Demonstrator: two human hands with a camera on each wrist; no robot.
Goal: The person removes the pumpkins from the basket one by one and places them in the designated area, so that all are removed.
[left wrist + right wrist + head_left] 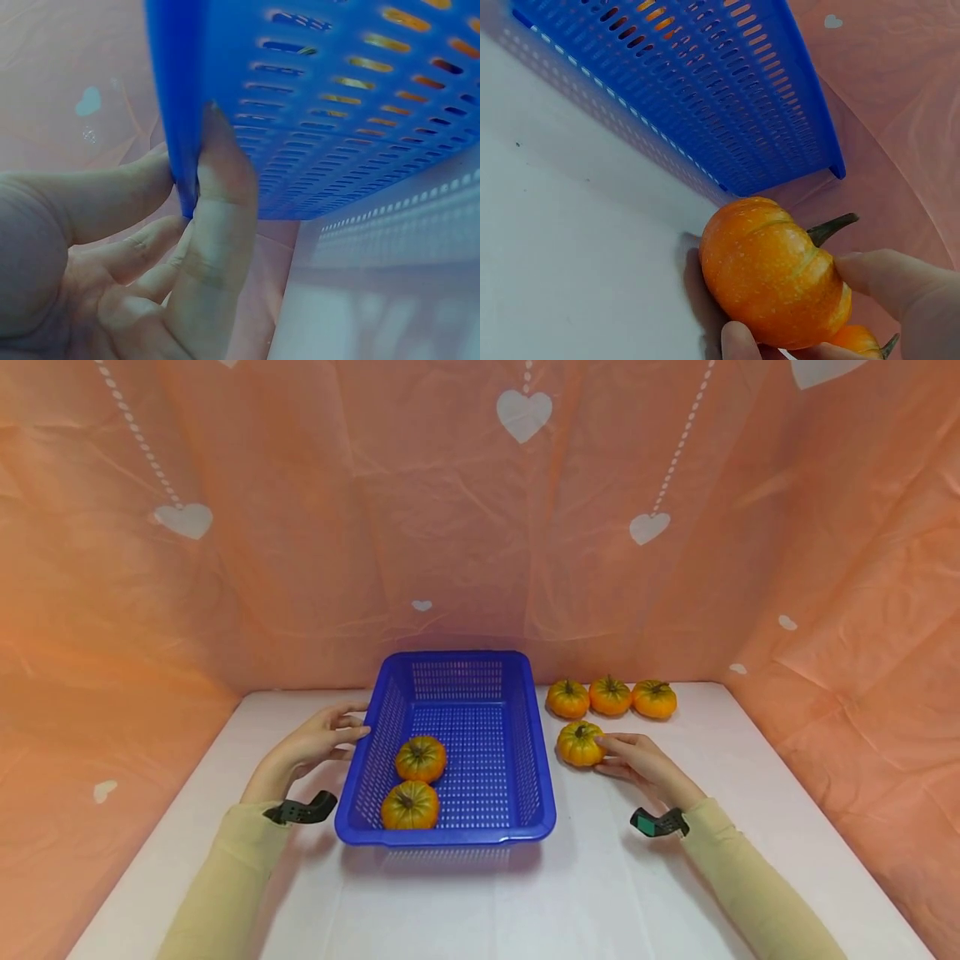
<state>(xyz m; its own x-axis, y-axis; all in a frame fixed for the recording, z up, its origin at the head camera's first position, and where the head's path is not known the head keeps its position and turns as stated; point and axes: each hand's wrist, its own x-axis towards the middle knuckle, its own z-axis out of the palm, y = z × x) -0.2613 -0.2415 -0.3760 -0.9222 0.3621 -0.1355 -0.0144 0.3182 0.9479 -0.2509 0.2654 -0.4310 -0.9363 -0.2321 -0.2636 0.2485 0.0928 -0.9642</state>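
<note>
A blue perforated plastic basket (546,777) stands on the white table. My left hand (322,739) pinches its left rim, thumb on one side and fingers on the other, as the left wrist view shows. Inside, at the near left, lie two small orange pumpkins, one (421,759) just behind the other (410,805). Right of the basket, my right hand (637,762) grips another small pumpkin (772,274) from its right side, thumb near the dark stem. This pumpkin sits low at the tabletop, close to the basket's wall.
Three more pumpkins line the back of the table: a left one (567,699), a middle one (610,696) and a right one (654,699). Behind them hangs an orange cloth (450,543) with white hearts, which also encloses both sides.
</note>
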